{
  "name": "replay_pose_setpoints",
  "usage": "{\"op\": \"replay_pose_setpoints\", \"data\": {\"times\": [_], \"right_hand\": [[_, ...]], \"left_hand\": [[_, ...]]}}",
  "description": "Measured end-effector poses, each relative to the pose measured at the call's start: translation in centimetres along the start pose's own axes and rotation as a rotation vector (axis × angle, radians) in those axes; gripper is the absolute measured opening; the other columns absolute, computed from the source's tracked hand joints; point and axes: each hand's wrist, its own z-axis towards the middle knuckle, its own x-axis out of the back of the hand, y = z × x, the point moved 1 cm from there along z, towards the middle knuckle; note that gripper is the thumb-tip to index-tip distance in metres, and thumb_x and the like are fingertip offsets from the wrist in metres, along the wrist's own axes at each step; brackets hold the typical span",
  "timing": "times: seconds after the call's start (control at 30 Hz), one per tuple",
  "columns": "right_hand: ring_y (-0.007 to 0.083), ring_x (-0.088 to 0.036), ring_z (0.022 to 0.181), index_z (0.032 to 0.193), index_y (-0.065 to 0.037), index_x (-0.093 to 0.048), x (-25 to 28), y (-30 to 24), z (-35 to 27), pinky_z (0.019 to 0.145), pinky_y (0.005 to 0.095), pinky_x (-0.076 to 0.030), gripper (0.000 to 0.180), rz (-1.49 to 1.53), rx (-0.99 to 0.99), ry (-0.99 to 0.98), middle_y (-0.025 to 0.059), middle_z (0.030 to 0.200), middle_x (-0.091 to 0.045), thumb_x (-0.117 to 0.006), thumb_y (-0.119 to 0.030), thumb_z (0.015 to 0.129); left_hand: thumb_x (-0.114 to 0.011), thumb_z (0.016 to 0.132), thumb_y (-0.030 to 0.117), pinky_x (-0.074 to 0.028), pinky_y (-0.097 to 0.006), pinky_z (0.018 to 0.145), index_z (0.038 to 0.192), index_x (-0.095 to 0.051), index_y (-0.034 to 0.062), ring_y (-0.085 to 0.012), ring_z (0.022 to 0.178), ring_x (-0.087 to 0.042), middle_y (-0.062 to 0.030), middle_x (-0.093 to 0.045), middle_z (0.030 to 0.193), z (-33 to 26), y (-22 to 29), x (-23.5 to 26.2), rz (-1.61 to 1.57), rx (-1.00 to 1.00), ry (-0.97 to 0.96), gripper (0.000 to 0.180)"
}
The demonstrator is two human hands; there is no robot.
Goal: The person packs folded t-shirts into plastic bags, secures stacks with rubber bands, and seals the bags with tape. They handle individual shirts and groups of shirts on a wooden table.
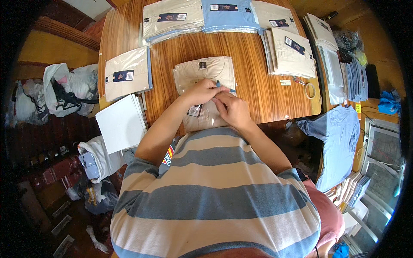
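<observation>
A folded beige shirt (183,71) lies at the near edge of the table, right in front of me, with a shiny clear plastic look over it. My left hand (202,91) comes across it from the left, fingers closed near a small dark blue bit (218,83). My right hand (232,107) meets it from the right, fingers curled in over the shirt's middle. The two sets of fingertips nearly touch; what they pinch is too small to make out. Below my left wrist, a dark hang tag (194,110) shows partly on the shirt.
Stacks of packed beige shirts (172,13) and blue shirts (228,19) line the table's far side. More packs (292,53) sit right, beside a tape roll (309,90). At left are another pack (127,73) and white sheets (121,124). A blue T-shirt (340,142) hangs at right.
</observation>
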Motion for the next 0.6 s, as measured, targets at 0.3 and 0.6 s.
{"op": "replay_pose_setpoints", "data": {"times": [0.3,0.6], "right_hand": [[0.0395,-0.065,0.087,0.097,0.000,-0.067,1.2,4.8,-0.9,0.076,0.0458,-0.054,0.013,0.126,-0.088,0.208,0.0197,0.099,-0.065,-0.065,-0.013,0.098],[0.0205,-0.064,0.067,0.109,0.001,-0.069,-0.5,6.5,1.5,0.065,0.0348,-0.052,0.021,0.198,-0.285,-0.045,0.0092,0.075,-0.068,-0.064,-0.018,0.102]], "left_hand": [[-0.073,0.095,0.018,-0.051,-0.032,0.059,0.107,-0.080,0.0055,-0.0155,0.063,-0.066,-0.0089,-0.072,0.073,-3.3,2.9,-1.9,0.208,-0.221,0.326,0.019],[-0.070,0.089,0.020,-0.061,-0.034,0.076,0.093,-0.076,0.0078,-0.0240,0.091,-0.072,-0.0039,-0.072,0.095,-3.0,3.4,-0.5,1.076,-0.631,0.304,0.014]]}}
